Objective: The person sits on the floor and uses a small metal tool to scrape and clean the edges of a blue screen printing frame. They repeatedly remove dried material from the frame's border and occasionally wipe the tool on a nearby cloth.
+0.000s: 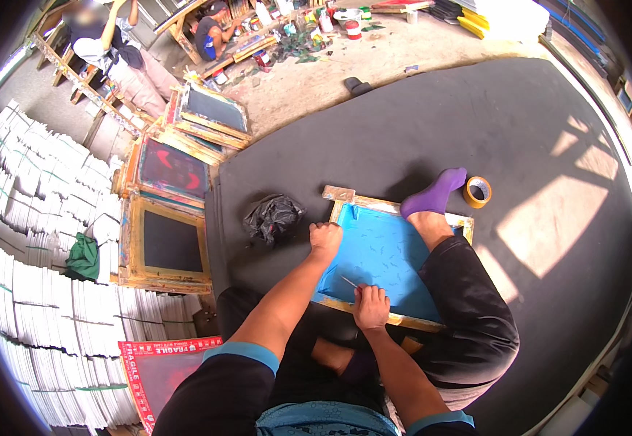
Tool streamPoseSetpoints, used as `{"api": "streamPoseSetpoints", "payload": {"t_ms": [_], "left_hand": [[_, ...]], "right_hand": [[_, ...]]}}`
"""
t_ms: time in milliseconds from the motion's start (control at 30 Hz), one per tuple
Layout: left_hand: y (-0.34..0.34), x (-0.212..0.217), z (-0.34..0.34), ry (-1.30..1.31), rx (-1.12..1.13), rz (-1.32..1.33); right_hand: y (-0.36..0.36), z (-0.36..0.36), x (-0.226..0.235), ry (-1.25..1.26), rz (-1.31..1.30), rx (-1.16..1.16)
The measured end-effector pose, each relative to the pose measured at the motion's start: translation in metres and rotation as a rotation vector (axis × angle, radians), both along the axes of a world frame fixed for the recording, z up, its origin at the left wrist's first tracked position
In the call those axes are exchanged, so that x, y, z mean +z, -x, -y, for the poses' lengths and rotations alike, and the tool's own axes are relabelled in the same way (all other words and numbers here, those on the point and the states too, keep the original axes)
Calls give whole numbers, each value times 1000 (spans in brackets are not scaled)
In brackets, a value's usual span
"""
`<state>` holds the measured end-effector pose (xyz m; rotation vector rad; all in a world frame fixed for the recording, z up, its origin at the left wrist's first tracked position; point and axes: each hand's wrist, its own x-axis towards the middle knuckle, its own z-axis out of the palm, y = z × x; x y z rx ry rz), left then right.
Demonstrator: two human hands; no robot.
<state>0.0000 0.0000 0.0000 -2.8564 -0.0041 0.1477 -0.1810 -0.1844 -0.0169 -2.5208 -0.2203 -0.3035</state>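
A wooden screen-printing frame (363,201) with a bright blue mesh surface (381,247) lies before me on the dark mat. My left hand (325,238) is closed on the frame's left edge. Over the near part of the blue surface, my right hand (371,307) pinches a thin, pointed tool (349,282); its tip points to the far left. The tool's exact kind is too small to tell. My purple-socked foot (436,192) rests across the frame's far right corner. Small dark marks are scattered over the blue.
A crumpled black plastic bag (274,216) lies left of the frame, a tape roll (478,192) beyond the foot. Framed screens (163,236) and white paper stacks (32,291) line the left. Two people and paint containers (352,29) are at the back.
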Motion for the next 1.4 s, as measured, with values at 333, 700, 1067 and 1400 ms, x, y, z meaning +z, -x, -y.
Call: {"api": "streamPoseSetpoints", "payload": {"t_ms": [333, 700, 1067, 1400], "left_hand": [[1, -18, -21, 107, 34, 157], [29, -16, -64, 786, 401, 78], [35, 0, -31, 889, 293, 332], [27, -15, -26, 263, -19, 284]], "right_hand": [[1, -2, 7, -22, 34, 14], [2, -3, 6, -37, 25, 32], [-1, 2, 4, 2, 7, 34], [1, -2, 8, -10, 26, 39]]}}
